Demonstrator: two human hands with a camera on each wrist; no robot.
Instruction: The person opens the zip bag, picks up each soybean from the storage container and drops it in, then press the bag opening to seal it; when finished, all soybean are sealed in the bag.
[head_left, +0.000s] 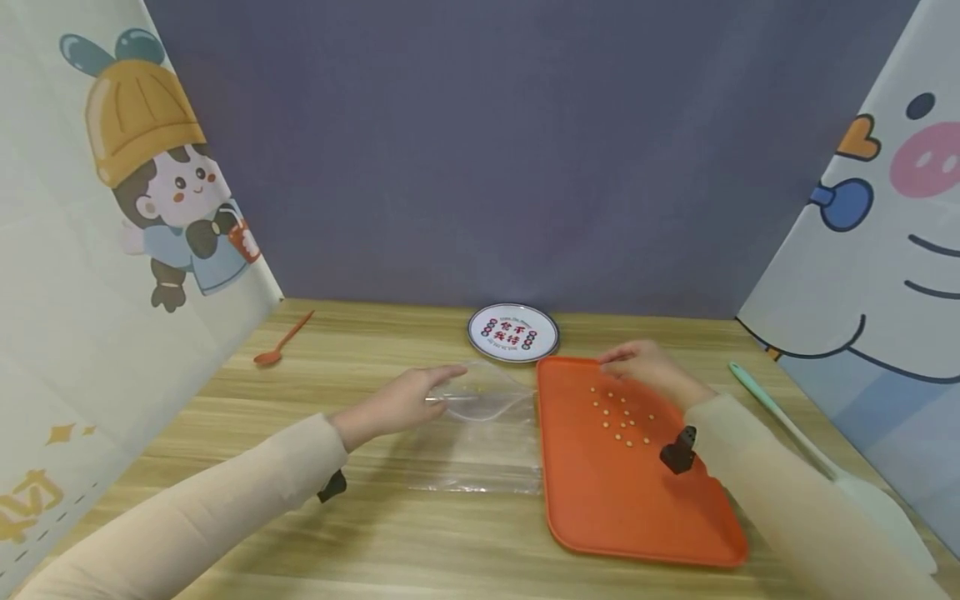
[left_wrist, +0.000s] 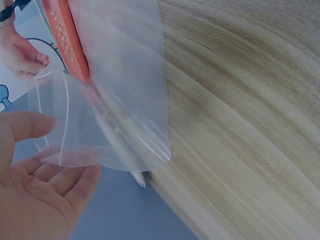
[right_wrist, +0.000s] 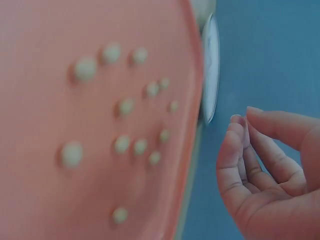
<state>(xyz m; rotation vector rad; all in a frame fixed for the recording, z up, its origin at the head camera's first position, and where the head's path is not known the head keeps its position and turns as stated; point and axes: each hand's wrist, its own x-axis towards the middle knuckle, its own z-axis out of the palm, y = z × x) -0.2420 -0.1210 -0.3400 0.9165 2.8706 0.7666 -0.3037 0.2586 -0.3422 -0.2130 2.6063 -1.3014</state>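
My left hand [head_left: 401, 402] holds the clear zip-lock bag [head_left: 480, 450] near its mouth, which gapes. Thumb and fingers stand apart at the bag's edge in the left wrist view. A few tiny pale bits [left_wrist: 117, 129] show through the plastic. My right hand [head_left: 647, 367] is above the far edge of the orange tray [head_left: 622, 508], thumb and fingertips close together. Whether anything small sits between those fingertips cannot be seen. Several small round pale yellow beads or beans [right_wrist: 85, 68] lie scattered on the tray, beside the right hand in its wrist view.
Behind the bag is a white plate [head_left: 513, 333] with red lettering and a dark rim. An orange spoon [head_left: 283, 340] lies far left on the wooden table [head_left: 367, 533]. A spatula with a green handle [head_left: 757, 387] lies right of the tray. Printed and grey-blue panels surround the table.
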